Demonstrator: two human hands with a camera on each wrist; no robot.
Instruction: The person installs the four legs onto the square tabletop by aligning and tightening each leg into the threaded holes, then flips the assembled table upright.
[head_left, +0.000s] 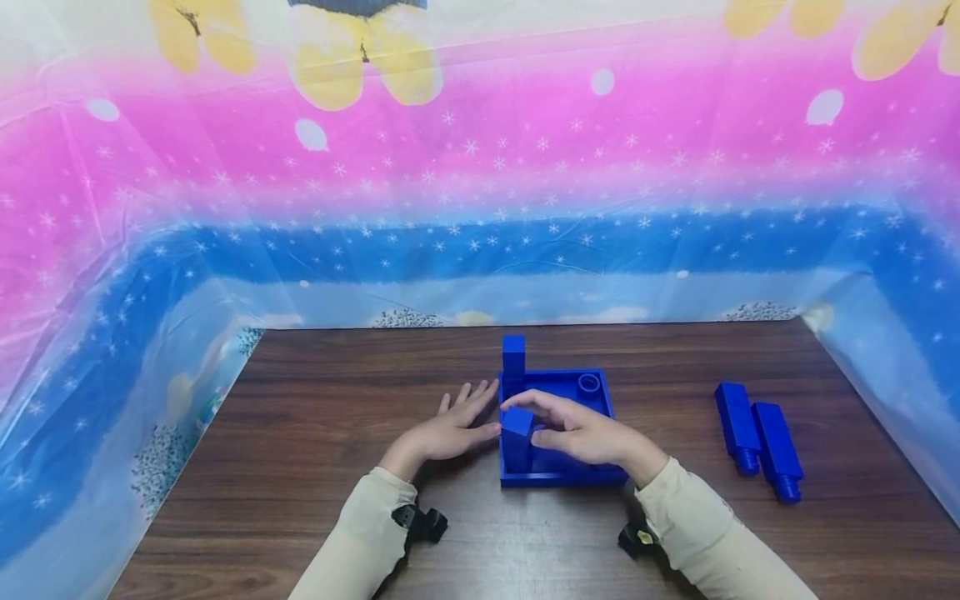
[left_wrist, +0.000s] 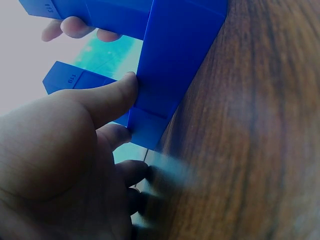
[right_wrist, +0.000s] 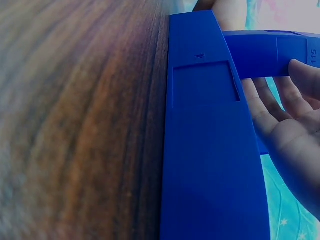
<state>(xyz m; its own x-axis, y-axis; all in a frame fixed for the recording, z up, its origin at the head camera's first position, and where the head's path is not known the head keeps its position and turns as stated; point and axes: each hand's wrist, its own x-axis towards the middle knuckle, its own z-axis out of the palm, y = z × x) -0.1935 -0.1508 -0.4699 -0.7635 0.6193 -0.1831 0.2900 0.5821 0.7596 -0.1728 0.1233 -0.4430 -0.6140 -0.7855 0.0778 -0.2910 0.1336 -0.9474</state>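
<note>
A square blue tray (head_left: 562, 480) with raised walls lies on the table. At its near left corner stands a blue square post (head_left: 516, 447), marked 115 in the right wrist view. My right hand (head_left: 588, 433) holds this post, thumb on one side and fingers on the other. Another blue post (head_left: 513, 357) rises from the far left corner; the left wrist view shows 119 on it. My left hand (head_left: 448, 429) lies along the tray's left wall, fingers extended, its thumb touching the wall (left_wrist: 175, 60).
Two loose blue posts (head_left: 738, 429) with rounded, narrower ends lie side by side on the table (head_left: 337, 375) at the right. A round socket (head_left: 588, 383) shows in the tray's far right corner. A patterned cloth (head_left: 480, 242) hangs behind the table and along its sides.
</note>
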